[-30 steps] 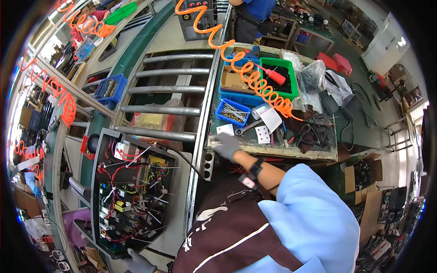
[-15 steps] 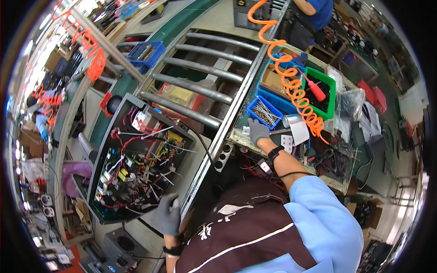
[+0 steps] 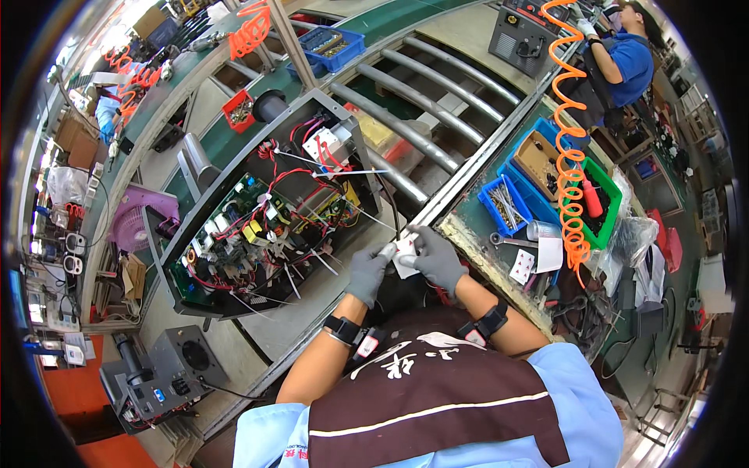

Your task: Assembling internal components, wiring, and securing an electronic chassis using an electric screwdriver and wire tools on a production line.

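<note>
Close in front of my body, both gloved hands meet on a small white sticker sheet [image 3: 405, 264] with red triangular marks. My left hand [image 3: 368, 273] pinches its left side, while the fingers of my right hand [image 3: 438, 261] close on its right side. Left of them lies an opened metal chassis [image 3: 351, 140] with circuit boards [image 3: 209, 248], red wires and white cable ties showing inside. A second sticker sheet [image 3: 522, 267] rests on the workbench to the right, beside a wrench [image 3: 511, 241].
On the right bench [image 3: 477, 243] stand a blue bin [image 3: 505, 204] of cable ties and screws and a green bin [image 3: 612, 222] holding a red-handled screwdriver [image 3: 591, 200]. An orange coiled hose [image 3: 571, 175] hangs above them. Metal rollers [image 3: 406, 129] lie ahead; a person in blue [image 3: 628, 66] stands far right.
My right hand has come back from the bench by the blue bin with a sticker sheet. My left hand has moved up and right to meet it. The view has shifted.
</note>
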Demonstrator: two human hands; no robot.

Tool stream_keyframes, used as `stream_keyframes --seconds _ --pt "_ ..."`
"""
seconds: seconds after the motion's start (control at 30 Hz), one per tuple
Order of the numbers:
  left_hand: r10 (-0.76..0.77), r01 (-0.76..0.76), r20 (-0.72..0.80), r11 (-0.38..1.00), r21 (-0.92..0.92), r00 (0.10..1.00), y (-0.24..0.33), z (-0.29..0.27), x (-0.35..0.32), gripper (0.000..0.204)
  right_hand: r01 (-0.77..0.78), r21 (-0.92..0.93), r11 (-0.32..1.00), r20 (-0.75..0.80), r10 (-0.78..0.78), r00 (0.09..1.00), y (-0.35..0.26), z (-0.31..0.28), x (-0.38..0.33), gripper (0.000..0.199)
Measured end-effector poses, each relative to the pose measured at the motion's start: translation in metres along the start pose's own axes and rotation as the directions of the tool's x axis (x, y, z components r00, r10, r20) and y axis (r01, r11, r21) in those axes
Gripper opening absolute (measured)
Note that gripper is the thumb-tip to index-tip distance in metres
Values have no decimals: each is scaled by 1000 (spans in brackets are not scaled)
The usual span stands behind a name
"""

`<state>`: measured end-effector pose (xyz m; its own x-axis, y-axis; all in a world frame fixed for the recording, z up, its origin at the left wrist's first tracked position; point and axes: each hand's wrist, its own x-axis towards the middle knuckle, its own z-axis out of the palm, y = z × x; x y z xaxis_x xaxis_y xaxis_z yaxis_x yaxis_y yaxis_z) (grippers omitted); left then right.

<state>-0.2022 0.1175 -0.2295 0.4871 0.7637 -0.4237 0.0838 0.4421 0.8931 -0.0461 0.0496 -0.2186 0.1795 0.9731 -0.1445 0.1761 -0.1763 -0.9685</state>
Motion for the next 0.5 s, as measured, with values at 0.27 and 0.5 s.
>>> stream_keyframes --seconds 0.27,0.5 --pt "31 -41 -85 991 -124 996 -7 -13 -9 22 294 -665 686 -167 -521 837 -25 26 13 15" --pt "-112 90 -78 965 -245 991 -6 -39 -15 23 295 -657 694 -96 -465 880 -21 54 23 14"
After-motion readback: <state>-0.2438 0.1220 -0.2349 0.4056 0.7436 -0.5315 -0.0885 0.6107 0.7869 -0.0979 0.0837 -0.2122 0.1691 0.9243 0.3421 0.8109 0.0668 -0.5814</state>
